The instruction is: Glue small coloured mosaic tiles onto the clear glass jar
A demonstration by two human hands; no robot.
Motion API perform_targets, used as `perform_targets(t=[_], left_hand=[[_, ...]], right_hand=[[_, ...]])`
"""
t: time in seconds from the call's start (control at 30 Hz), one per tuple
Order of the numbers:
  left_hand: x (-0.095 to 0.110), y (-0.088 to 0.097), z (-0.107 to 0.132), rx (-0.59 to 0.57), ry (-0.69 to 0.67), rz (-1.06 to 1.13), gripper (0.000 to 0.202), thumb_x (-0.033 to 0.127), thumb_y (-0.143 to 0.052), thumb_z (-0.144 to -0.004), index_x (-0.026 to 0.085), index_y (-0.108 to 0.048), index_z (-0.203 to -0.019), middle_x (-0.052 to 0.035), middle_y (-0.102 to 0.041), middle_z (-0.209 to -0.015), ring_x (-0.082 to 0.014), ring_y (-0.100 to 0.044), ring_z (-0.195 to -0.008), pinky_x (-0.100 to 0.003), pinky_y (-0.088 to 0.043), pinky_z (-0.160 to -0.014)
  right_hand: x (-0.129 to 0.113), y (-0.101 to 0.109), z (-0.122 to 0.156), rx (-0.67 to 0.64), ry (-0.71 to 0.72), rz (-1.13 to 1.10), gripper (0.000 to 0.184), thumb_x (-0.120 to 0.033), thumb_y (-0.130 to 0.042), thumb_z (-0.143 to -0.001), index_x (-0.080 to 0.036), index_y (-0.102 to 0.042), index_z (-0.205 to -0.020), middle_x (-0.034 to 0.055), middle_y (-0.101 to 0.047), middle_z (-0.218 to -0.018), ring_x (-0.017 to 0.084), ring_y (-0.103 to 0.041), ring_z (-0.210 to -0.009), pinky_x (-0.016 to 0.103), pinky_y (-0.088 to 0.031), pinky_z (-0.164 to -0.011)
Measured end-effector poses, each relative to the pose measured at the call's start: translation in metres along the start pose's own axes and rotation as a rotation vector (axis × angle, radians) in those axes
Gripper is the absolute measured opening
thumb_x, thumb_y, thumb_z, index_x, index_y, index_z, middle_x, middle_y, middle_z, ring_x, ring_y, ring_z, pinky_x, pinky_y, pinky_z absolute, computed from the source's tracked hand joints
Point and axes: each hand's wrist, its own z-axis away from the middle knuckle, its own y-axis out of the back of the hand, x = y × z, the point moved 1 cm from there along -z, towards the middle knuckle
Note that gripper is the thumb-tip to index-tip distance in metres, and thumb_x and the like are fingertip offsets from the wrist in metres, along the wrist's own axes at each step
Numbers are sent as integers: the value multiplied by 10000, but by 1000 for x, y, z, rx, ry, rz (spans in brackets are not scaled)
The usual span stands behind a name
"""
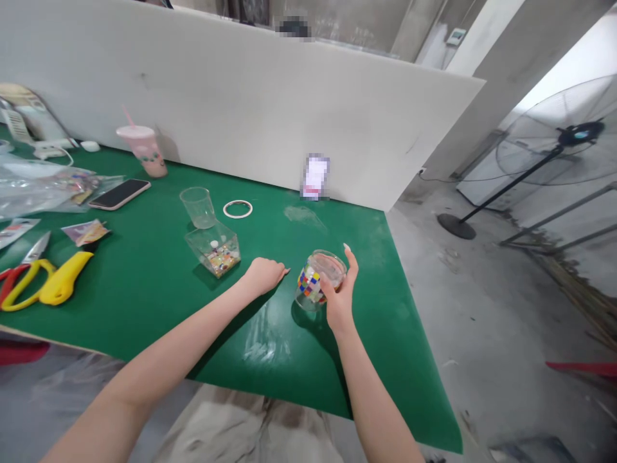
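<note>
My right hand point(340, 294) wraps round a small clear cup point(315, 283) that stands on the green table point(144, 276) and bears coloured square tiles on its side. My left hand point(264, 274) rests on the table just left of the cup, its fingers curled into a loose fist with one fingertip pointing toward the cup. Nothing shows inside that hand. A clear square tray point(214, 247) with several small coloured tiles lies to the left of my left hand.
An empty clear cup point(198, 206) and a white ring point(238, 208) lie further back. A phone point(119, 193), a pink drink cup point(144, 150), plastic bags, yellow-handled scissors point(29, 283) and a yellow cutter point(65, 278) fill the left side. A white board point(241, 103) walls the far edge. A floor fan point(569, 138) stands at right.
</note>
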Motion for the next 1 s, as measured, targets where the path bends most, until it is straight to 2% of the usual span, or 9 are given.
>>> perform_targets(t=[0.2,0.3,0.4,0.47,0.6,0.67,0.73,0.87,1.0], left_hand=[[12,-7,-1,15,12,65,263,97,-411,-885,57,-669,-916,-226,-696,-847,-301,-699,-856,-358,-499,-715],[11,-13,0,50,36,165,211,65,-449,-842,72,-659,-843,-207,-693,-823,-290,-699,-825,-350,-494,-717],[-1,-15,1,113,61,329,147,142,-501,-839,124,-619,-754,-139,-693,-780,-251,-688,-789,-321,-480,-721],[-14,-13,0,170,87,474,212,234,-498,-859,162,-552,-667,-71,-663,-686,-205,-665,-706,-287,-467,-681],[-37,-5,-4,310,181,832,410,396,-306,-936,208,-347,-574,36,-439,-462,-117,-528,-449,-227,-426,-522],[-42,-1,-5,382,221,1006,411,434,-228,-946,222,-296,-601,70,-338,-450,-96,-483,-399,-205,-404,-466],[-43,3,-4,435,232,1147,397,458,-238,-941,224,-294,-625,86,-296,-463,-83,-470,-391,-187,-386,-437],[-40,10,2,436,179,1327,374,473,-373,-905,208,-370,-642,91,-340,-457,-63,-408,-362,-177,-357,-396],[-33,15,8,367,119,1422,383,464,-455,-878,202,-380,-608,102,-311,-423,-50,-328,-326,-171,-297,-343]], right_hand=[[-2,-12,2,-26,-9,48,880,-407,-759,-680,-249,-252,-1382,93,-613,-1128,244,-618,-1069,507,-447,-1011],[1,-22,0,0,33,87,887,-430,-760,-668,-247,-259,-1376,95,-599,-1133,245,-618,-1064,498,-457,-1002],[9,-33,-3,14,63,144,925,-465,-760,-657,-229,-239,-1383,105,-590,-1113,245,-618,-1048,490,-464,-991],[16,-38,-4,4,76,195,942,-493,-757,-654,-229,-226,-1386,117,-569,-1130,247,-610,-1058,481,-470,-982],[30,-46,-6,-60,111,283,883,-536,-691,-727,-240,-200,-1398,135,-529,-1193,244,-571,-1125,468,-462,-993],[37,-50,-7,-100,146,307,867,-521,-667,-763,-237,-172,-1416,154,-489,-1272,244,-539,-1177,469,-442,-1017],[42,-51,-8,-148,180,340,859,-499,-663,-778,-227,-170,-1427,175,-426,-1358,255,-486,-1246,484,-402,-1055],[42,-41,-12,-227,165,427,950,-464,-706,-755,-227,-117,-1461,197,-364,-1435,282,-411,-1326,530,-346,-1087],[35,-22,-18,-233,176,575,1045,-448,-759,-710,-255,-79,-1479,175,-419,-1426,306,-389,-1344,604,-269,-1102]])
